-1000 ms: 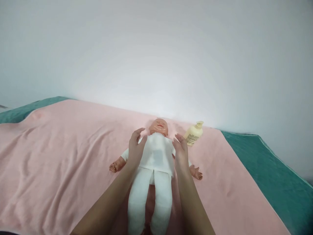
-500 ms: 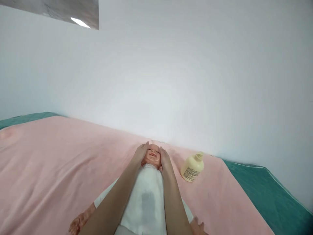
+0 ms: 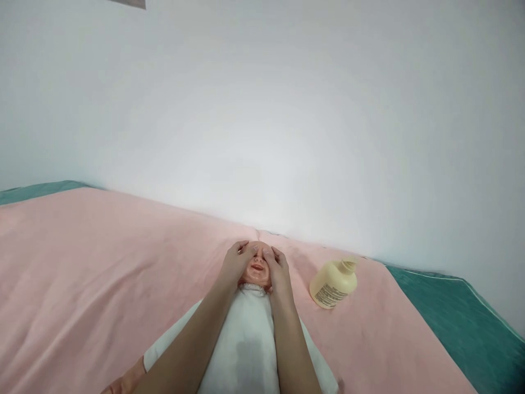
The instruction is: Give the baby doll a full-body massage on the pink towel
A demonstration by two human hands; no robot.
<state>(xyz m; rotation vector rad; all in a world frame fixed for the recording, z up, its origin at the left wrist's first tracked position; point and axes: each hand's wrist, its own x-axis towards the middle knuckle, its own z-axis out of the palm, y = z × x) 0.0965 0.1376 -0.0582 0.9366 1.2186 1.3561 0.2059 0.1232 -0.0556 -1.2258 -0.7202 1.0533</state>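
A baby doll (image 3: pixel 251 328) in white clothes lies on its back, its head pointing away from me. My left hand (image 3: pixel 238 261) is curved round the left side of the doll's head (image 3: pixel 258 273), its thumb resting near one eye. On the opposite side my right hand (image 3: pixel 279 269) cups the head likewise, thumb by the other eye. Both forearms stretch along the doll's body and cover parts of its arms. To the right of my right hand a pale yellow pump bottle (image 3: pixel 333 284) with printed text stands apart from the doll.
A pink blanket (image 3: pixel 102 262) lies under the doll and bottle, with creases at the left. Green cloth (image 3: pixel 443 306) shows beyond its edges on both sides. A white wall (image 3: pixel 262 120) rises directly behind the far edge.
Both thumbs have moved inward from the sides of the doll's head onto its face near the eyes, and the fingers are more bent. The view has shifted slightly; the bottle appears further right.
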